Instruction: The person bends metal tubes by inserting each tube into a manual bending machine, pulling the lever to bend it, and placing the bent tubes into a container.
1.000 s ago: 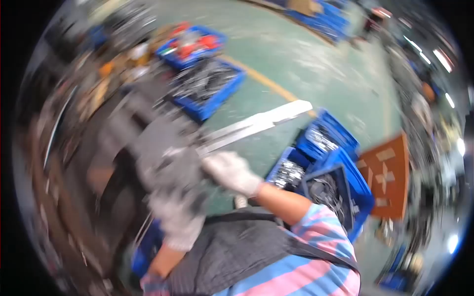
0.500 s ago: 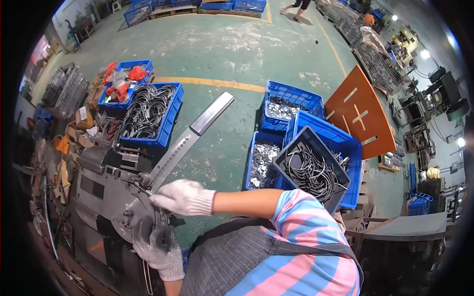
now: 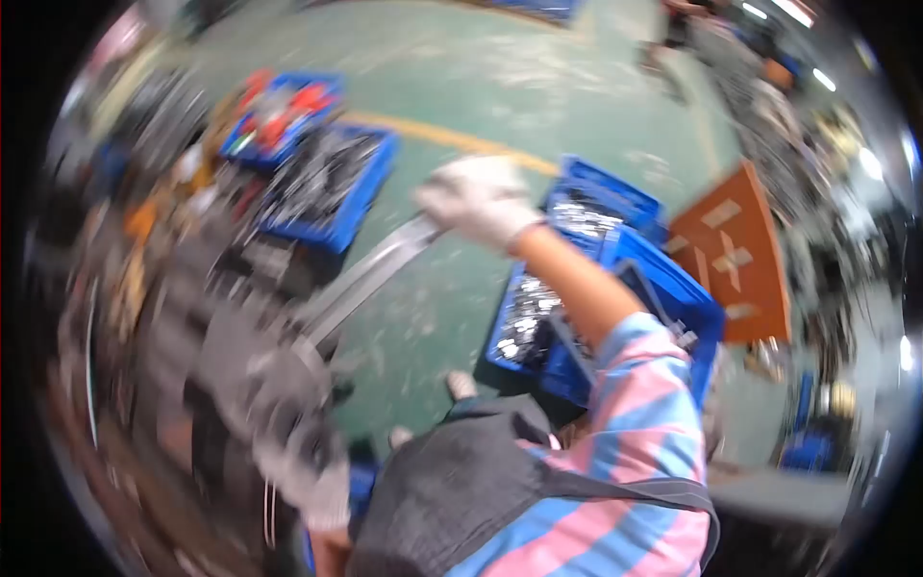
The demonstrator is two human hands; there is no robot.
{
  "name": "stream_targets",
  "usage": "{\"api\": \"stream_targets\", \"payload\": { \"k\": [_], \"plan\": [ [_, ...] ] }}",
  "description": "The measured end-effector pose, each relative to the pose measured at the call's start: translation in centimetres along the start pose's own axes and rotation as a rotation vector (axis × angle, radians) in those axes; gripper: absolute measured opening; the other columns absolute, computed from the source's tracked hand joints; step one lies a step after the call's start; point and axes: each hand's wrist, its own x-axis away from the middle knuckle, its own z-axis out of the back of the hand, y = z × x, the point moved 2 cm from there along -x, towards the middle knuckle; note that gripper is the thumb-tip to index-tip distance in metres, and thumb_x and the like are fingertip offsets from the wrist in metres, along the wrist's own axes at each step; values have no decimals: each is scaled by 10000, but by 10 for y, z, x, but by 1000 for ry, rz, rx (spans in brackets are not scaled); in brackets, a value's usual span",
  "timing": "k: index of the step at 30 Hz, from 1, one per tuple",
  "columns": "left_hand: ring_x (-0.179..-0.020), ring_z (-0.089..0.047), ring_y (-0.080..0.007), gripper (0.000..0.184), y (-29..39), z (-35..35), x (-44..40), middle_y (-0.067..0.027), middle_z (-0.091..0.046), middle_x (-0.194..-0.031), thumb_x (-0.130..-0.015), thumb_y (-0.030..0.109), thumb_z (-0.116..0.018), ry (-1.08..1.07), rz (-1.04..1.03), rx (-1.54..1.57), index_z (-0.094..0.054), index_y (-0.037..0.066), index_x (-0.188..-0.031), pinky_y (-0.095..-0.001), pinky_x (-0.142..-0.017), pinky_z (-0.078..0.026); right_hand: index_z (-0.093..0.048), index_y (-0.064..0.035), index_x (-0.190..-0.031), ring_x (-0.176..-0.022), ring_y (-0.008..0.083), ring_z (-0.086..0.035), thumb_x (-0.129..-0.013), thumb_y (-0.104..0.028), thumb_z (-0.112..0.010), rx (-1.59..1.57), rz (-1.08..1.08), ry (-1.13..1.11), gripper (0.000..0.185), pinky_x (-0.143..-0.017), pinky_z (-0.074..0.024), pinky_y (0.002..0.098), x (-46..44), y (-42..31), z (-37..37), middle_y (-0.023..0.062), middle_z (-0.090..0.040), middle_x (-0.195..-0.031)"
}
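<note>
My right hand (image 3: 478,200), in a white knitted glove, is closed round the far end of a long metal lever (image 3: 375,272). The lever slopes down to the left, to a grey bench-mounted machine (image 3: 240,351). Beside the machine's round part is my left hand (image 3: 315,476), in a white glove with dark grey on the fingers. Motion smears its fingers, so their grip cannot be made out. Any workpiece at the machine is blurred too.
A blue crate (image 3: 332,192) of dark curved metal pieces stands beyond the machine, next to a crate (image 3: 279,120) with red bags. On the right are blue crates (image 3: 707,313) of metal parts and an upright orange slotted board (image 3: 735,255). A person (image 3: 663,53) is far off.
My right hand has moved from the machine up and right to the lever's end and closed on it. My left hand stays by the machine. The whole view has shifted and blurred.
</note>
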Motion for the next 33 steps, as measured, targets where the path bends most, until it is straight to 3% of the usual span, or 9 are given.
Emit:
{"api": "stream_targets", "payload": {
  "k": [6,15,17,20,22,25,27,29,33],
  "plan": [
    [-1156,-572,-412,183,8,1,-11,-148,-651,-1160,-770,124,-771,30,-204,-119,-611,76,-845,-549,-974,-431,-753,-85,-846,-863,385,-697,-894,-530,-537,-128,-136,-187,497,-801,-552,480,-17,27,-5,182,-718,-875],
    [-1177,-580,-369,166,-6,-4,-3,-229,-589,-1253,-801,8,-761,8,-115,-31,-650,-8,-923,-392,-857,-575,-769,-105,-887,-867,338,-710,-853,-542,-565,-211,-122,-397,484,-795,-554,444,-42,43,-17,181,-726,-880],
    [-1086,-604,-410,184,-3,-5,-4,-181,-641,-1124,-754,50,-763,77,-168,-89,-606,49,-851,-542,-923,-473,-763,-67,-904,-883,347,-709,-860,-534,-547,-240,-127,-441,516,-815,-547,446,-49,49,-27,190,-730,-911],
    [-1102,-609,-413,249,2,-3,-7,-157,-643,-1121,-763,85,-780,3,-92,-139,-628,74,-960,-533,-950,-461,-755,-55,-935,-965,380,-691,-911,-513,-519,-178,-159,-431,516,-861,-541,466,-40,41,-7,211,-723,-1011],
    [-1108,-606,-369,285,7,1,-7,-126,-641,-1151,-741,99,-792,6,-38,-109,-669,115,-997,-486,-951,-474,-750,-66,-983,-972,366,-692,-939,-534,-511,8,305,-229,527,-851,-540,488,-45,70,-57,204,-723,-1039],
    [-1121,-594,-325,332,17,7,-13,-87,-637,-1156,-718,182,-819,51,-93,-181,-682,163,-1020,-473,-1007,-446,-747,-59,-932,-839,313,-702,-937,-513,-520,-220,-271,-355,507,-780,-521,433,-8,26,-6,153,-718,-823],
    [-1171,-561,-327,337,2,1,-11,-80,-622,-1158,-713,245,-830,109,-189,-138,-650,170,-988,-501,-1052,-404,-707,-20,-874,-759,352,-688,-925,-522,-519,-197,-190,-246,539,-746,-511,435,18,31,-15,178,-671,-723],
    [-1231,-521,-317,328,2,7,-11,-67,-596,-1204,-727,286,-820,151,-177,-172,-623,174,-964,-518,-1092,-360,-700,-9,-881,-856,418,-664,-925,-527,-509,-161,-269,-166,554,-778,-506,453,64,19,-7,250,-669,-825],
    [-1206,-542,-320,449,12,16,-9,-74,-596,-1233,-724,236,-817,272,-241,-220,-607,169,-1115,-514,-1048,-384,-693,-30,-942,-857,411,-667,-962,-422,-519,-45,-325,-26,429,-777,-512,469,154,-11,6,232,-677,-871]
  ]
}}
